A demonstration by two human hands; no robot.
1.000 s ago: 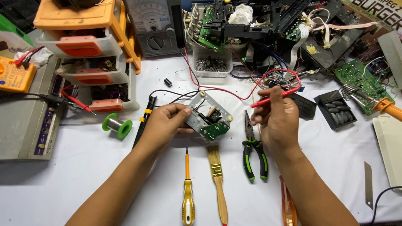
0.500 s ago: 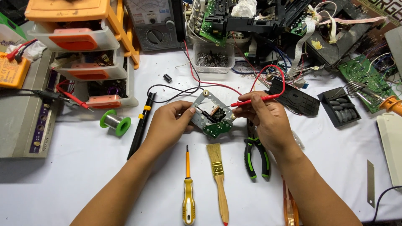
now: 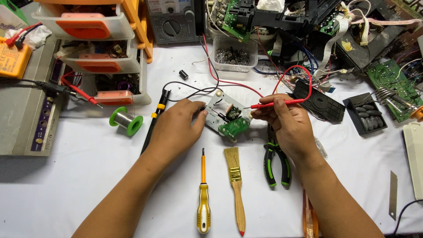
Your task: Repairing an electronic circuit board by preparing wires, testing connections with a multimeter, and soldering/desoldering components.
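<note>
A small circuit board (image 3: 228,117), part white, part green, sits at the middle of the white desk (image 3: 66,185). The left hand (image 3: 176,130) grips its left edge, and a black probe (image 3: 153,121) runs under that hand. The right hand (image 3: 286,125) is closed on a red probe (image 3: 275,104) whose tip reaches the board's right side. In front lie a yellow screwdriver (image 3: 203,200), a wooden brush (image 3: 235,185) and green-handled pliers (image 3: 276,161). A green solder spool (image 3: 126,120) stands to the left, below orange-fronted drawers (image 3: 88,26). A clear tub of screws (image 3: 235,55) stands behind.
</note>
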